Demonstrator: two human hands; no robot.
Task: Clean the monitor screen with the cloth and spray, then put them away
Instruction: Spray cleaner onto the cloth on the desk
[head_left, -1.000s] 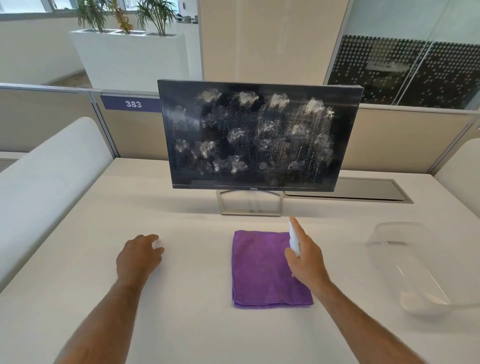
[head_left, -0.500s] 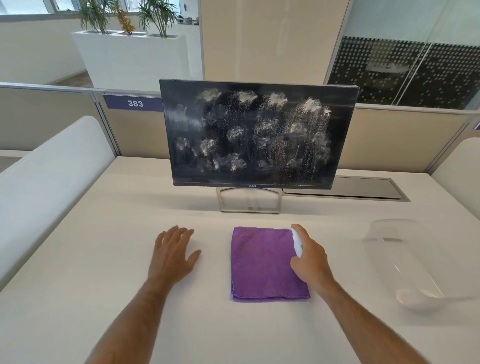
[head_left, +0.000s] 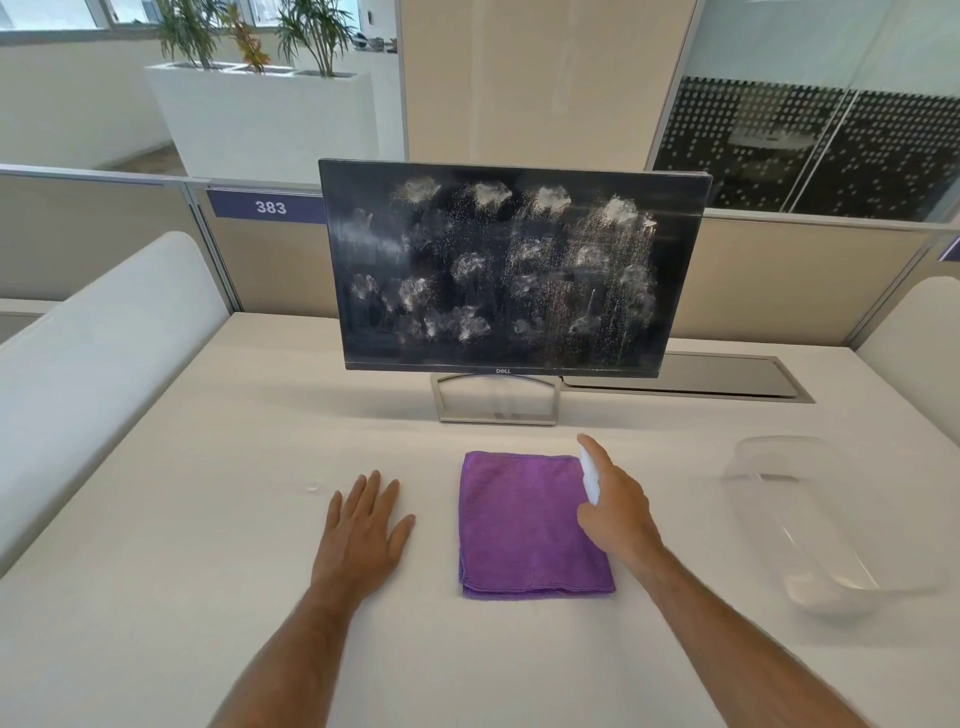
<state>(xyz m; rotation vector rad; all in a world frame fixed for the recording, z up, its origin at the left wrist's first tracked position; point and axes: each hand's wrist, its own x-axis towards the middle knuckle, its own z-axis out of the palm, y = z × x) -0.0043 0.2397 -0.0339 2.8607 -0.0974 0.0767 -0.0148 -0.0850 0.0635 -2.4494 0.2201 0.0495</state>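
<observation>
Gripping the spray bottle (head_left: 589, 475) in our right hand (head_left: 618, 512), fingers curled round it at the cloth's (head_left: 535, 525) right edge; left hand (head_left: 363, 530) flat on the bench (head_left: 182, 519), fingers straight. Risks: droplets running down the monitor (head_left: 511, 270) into its lower bezel; bottle toppling if set down carelessly. Legible: "DELL", "383" sign (head_left: 270, 207).

The small white spray bottle (head_left: 589, 474) is mostly hidden inside the right hand (head_left: 615, 512) — only its upper part shows. That hand also covers the folded purple microfibre cloth's (head_left: 524, 525) right edge.
</observation>
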